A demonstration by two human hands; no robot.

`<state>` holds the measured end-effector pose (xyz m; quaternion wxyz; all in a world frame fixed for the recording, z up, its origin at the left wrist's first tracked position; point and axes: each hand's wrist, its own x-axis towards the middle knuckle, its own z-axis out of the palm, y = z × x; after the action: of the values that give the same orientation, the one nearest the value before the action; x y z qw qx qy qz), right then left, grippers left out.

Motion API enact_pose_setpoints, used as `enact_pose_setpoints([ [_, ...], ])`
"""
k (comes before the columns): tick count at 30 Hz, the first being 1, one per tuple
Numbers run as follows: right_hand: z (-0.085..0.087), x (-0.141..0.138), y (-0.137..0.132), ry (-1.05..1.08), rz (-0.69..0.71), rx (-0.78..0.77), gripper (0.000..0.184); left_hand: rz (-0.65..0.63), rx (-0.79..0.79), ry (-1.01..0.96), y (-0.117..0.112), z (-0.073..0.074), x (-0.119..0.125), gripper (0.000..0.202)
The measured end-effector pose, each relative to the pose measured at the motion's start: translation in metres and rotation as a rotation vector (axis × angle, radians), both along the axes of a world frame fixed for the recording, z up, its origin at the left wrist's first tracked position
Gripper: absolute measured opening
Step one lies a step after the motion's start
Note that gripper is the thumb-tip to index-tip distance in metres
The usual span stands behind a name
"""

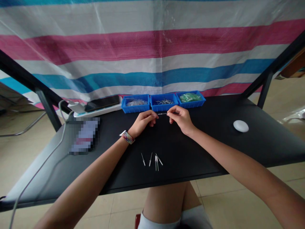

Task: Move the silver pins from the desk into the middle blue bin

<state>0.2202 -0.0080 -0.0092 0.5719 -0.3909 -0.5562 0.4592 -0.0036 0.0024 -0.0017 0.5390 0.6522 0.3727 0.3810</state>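
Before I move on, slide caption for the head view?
Right hand holds a metal pin, left hand at its other end, near blue bins.

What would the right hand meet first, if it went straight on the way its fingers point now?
Probably the left hand, beyond the thin metal rivet that the right hand holds; exact depth is unclear.

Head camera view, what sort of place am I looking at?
Probably a makeshift indoor workstation: small metal pins lie on a black table, and three blue bins of small items stand toward its far side.
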Motion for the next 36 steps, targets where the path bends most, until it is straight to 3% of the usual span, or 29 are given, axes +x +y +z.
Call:
enact_pose_setpoints([
  [4, 0.005, 0.010, 0.012, 0.097, -0.158, -0.011, 0.016, -0.007, -0.019, -0.013, 0.002, -0.002, 0.000, 0.028],
  [9, 0.005, 0.020, 0.020, 0.011, -0.163, -0.049, 0.026, -0.011, 0.006, 0.005, 0.002, -0.002, 0.000, 0.025],
  [13, 0.000, 0.021, 0.017, -0.073, -0.181, -0.006, 0.020, -0.020, 0.026, 0.018, 0.001, 0.000, 0.001, 0.024],
  [16, 0.002, 0.023, 0.014, -0.298, -0.200, 0.137, 0.014, -0.018, 0.023, 0.017, 0.001, -0.001, 0.002, 0.024],
  [19, 0.004, 0.028, 0.010, -0.656, -0.189, 0.312, 0.015, -0.015, 0.017, 0.031, 0.001, -0.003, 0.001, 0.025],
  [23, 0.001, 0.032, 0.009, -1.002, -0.117, 0.362, 0.021, -0.016, 0.009, 0.067, 0.002, -0.002, -0.001, 0.025],
  [27, -0.001, 0.031, 0.009, -1.146, -0.084, 0.398, 0.022, -0.019, 0.011, 0.084, 0.001, 0.000, 0.000, 0.028],
  [32, 0.002, 0.031, 0.008, -1.227, -0.094, 0.415, 0.007, -0.018, 0.019, 0.087, 0.000, 0.000, 0.002, 0.028],
  [36, 0.001, 0.032, 0.007, -1.229, -0.079, 0.433, 0.017, -0.020, 0.025, 0.075, -0.001, 0.000, 0.001, 0.025],
])
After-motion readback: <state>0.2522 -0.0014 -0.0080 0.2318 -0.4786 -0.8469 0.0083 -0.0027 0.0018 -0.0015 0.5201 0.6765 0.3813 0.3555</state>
